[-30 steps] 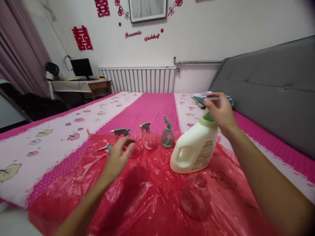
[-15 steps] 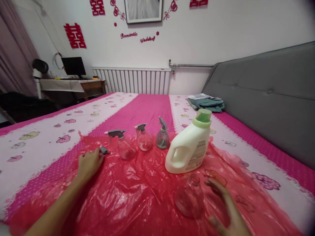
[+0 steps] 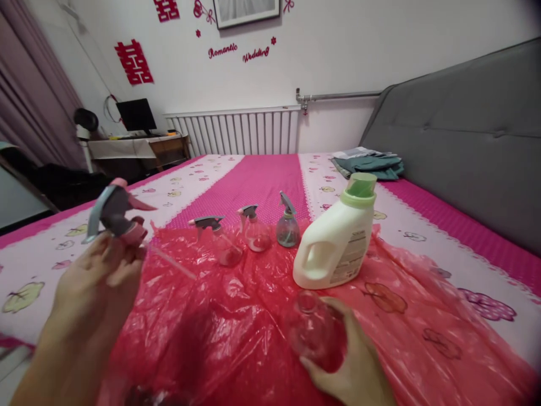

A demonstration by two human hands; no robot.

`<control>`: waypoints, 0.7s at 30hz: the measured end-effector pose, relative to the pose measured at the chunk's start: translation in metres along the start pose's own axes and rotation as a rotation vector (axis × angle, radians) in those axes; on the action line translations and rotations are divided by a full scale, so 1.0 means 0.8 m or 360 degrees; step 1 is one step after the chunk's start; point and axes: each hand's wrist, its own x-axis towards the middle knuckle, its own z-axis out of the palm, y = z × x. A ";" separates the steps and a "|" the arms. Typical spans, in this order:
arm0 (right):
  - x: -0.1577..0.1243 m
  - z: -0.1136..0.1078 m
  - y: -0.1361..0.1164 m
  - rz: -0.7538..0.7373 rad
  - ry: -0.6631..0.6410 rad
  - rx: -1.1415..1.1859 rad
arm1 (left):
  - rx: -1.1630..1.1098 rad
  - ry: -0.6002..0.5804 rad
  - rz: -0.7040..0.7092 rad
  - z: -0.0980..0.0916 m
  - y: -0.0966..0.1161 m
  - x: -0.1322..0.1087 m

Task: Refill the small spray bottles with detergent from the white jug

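Raised at the left, my left hand point(image 3: 103, 270) is closed around a grey and pink spray nozzle point(image 3: 118, 211), whose clear dip tube points down to the right. My right hand point(image 3: 350, 361) wraps the right side of a clear, open-necked bottle point(image 3: 310, 327) standing on a red plastic sheet point(image 3: 220, 338). Beyond it stands a white detergent jug point(image 3: 333, 248) with a green cap. To the jug's left are three spray bottles with nozzles on: a clear one point(image 3: 228, 248), another clear one point(image 3: 257, 234) and a greyish one point(image 3: 288, 230).
The sheet lies on a bed with a pink patterned cover point(image 3: 262, 175). Folded clothes point(image 3: 367, 163) rest by the grey headboard point(image 3: 465, 113) at right. A radiator point(image 3: 236, 132) lines the far wall. A desk with a monitor point(image 3: 136, 115) stands at far left.
My left hand has lifted the spray nozzle off the sheet and brought it nearer. My right hand has moved left and closed on the open bottle. The view has shifted slightly.
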 end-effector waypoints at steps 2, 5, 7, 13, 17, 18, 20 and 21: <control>0.006 0.022 -0.027 -0.0034 -0.0079 0.0089 | -0.0236 -0.0035 -0.0073 0.035 0.008 -0.012; 0.015 0.057 -0.045 0.0034 -0.0114 0.0168 | -0.0501 -0.0134 -0.0170 0.076 0.011 -0.030; 0.017 0.074 -0.042 0.0094 -0.0143 0.0207 | -0.0513 -0.0127 -0.0190 0.092 0.005 -0.043; 0.009 0.086 -0.021 0.0106 -0.0241 0.0255 | -0.0336 -0.0305 -0.0136 0.090 -0.042 -0.072; 0.009 0.081 -0.025 0.0090 -0.0285 0.0243 | -0.0170 -0.0360 -0.0148 0.077 -0.061 -0.080; 0.009 0.079 -0.027 0.0092 -0.0296 0.0231 | -0.0133 -0.0382 -0.0159 0.074 -0.063 -0.082; 0.011 0.078 -0.029 0.0094 -0.0313 0.0202 | -0.0006 -0.0471 -0.0182 0.068 -0.065 -0.086; 0.011 0.079 -0.030 0.0091 -0.0310 0.0186 | 0.0095 -0.0552 -0.0213 0.065 -0.067 -0.089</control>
